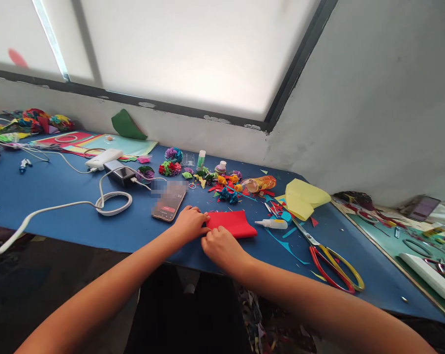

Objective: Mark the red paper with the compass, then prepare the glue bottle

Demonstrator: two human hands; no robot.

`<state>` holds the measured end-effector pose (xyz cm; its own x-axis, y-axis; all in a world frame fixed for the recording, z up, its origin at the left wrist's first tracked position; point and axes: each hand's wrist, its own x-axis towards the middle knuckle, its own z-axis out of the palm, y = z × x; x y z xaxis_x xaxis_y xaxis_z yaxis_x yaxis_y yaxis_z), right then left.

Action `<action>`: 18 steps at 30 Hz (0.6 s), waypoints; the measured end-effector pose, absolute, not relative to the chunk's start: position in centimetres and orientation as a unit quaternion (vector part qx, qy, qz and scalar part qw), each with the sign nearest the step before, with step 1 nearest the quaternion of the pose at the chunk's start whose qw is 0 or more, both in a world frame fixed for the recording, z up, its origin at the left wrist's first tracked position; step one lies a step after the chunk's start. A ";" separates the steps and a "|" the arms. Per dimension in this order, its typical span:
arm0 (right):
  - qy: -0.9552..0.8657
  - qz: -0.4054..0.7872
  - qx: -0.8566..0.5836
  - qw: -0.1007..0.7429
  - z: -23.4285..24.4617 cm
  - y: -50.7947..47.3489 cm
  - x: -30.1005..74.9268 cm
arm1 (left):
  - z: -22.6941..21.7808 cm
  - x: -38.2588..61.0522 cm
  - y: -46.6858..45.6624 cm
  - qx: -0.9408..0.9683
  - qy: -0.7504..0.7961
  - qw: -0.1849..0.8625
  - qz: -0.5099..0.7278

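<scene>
2 hands [224,250] on red paper [237,224], nr nozzle btl [277,224].

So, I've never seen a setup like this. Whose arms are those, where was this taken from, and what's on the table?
There is no machine here: a person works with bare hands. This single picture comes from a camera worn on that person's head, looking forward and down. The left hand and right hand have their fingers on red paper, towards its left end; whether they pinch or press it is hard to tell. The table is blue. A phone lies left of the paper, scissors to the right, and colourful paper flowers farther back.
</scene>
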<state>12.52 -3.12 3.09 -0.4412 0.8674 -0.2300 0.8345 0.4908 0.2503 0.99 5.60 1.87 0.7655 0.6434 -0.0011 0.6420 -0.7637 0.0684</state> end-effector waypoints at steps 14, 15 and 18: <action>0.821 -0.011 0.536 0.197 3.4 -5.5 12.2 | 1.6 0.5 5.1 0.937 0.345 0.043 0.029; 0.818 -0.009 0.545 0.184 3.6 -5.7 12.8 | 1.6 0.5 5.0 0.937 0.346 0.046 0.029; 0.798 0.006 0.582 0.156 3.4 -5.9 14.5 | 1.7 0.5 5.0 0.936 0.346 0.054 0.027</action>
